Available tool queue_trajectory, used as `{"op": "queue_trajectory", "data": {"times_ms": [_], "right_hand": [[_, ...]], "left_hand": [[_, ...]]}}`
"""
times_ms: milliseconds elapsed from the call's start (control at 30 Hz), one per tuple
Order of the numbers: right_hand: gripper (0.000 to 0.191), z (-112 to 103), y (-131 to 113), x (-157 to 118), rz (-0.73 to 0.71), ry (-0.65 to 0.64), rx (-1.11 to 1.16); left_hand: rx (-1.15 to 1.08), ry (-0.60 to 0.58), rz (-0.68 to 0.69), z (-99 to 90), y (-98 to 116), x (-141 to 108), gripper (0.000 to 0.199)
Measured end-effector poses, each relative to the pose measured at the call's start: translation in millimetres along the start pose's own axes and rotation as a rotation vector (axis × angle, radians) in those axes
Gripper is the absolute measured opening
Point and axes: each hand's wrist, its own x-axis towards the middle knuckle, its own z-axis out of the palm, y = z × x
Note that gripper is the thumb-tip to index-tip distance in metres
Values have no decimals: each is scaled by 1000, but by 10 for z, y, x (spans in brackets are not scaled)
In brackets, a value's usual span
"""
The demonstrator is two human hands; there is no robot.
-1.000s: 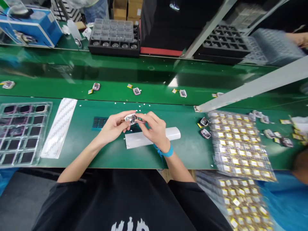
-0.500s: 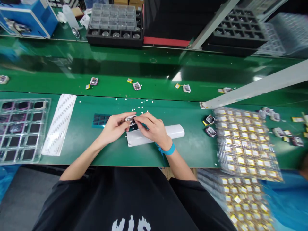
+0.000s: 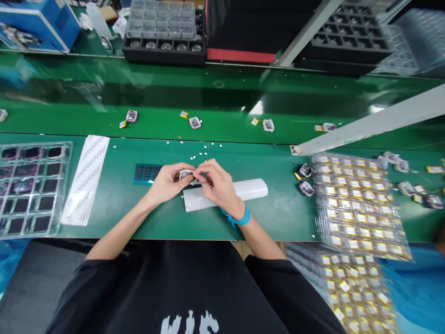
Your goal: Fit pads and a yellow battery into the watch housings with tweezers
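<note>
Over the green bench (image 3: 114, 204), both hands pinch one small case (image 3: 187, 175) above the white strip (image 3: 250, 190), left hand (image 3: 169, 182) steadying it so the right hand (image 3: 217, 185) fingertips can work its edge.

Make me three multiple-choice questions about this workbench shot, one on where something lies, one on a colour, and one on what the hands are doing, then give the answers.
1. Where does the white strip lie?
A. right of the hands
B. between the clear tray and the hands
C. on the far belt

2. What colour is the wristband?
A. red
B. blue
C. yellow

3. How is the small part held?
A. lying untouched on the bench
B. in the right hand alone
C. between both hands

Answers: 1 B, the strip sits just right of the tray. 2 B, a blue band rings the right wrist. 3 C, the left hand and right hand meet on it.
</note>
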Motion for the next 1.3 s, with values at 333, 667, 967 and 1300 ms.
{"op": "queue_trajectory", "data": {"times_ms": [333, 667, 967, 1300], "right_hand": [[28, -128, 247, -35, -135, -35, -70], [36, -127, 248, -64, -69, -6, -346], [49, -135, 219, -130, -197, -94, -429], [32, -56, 165, -129, -234, 30, -336]], "left_hand": [[13, -15, 51, 32, -43, -11, 18], [-29, -58, -97, -16, 29, -26, 25], [-58, -74, -39, 4, 12, -18, 26], [19, 40, 116, 66, -112, -10, 22]]}}
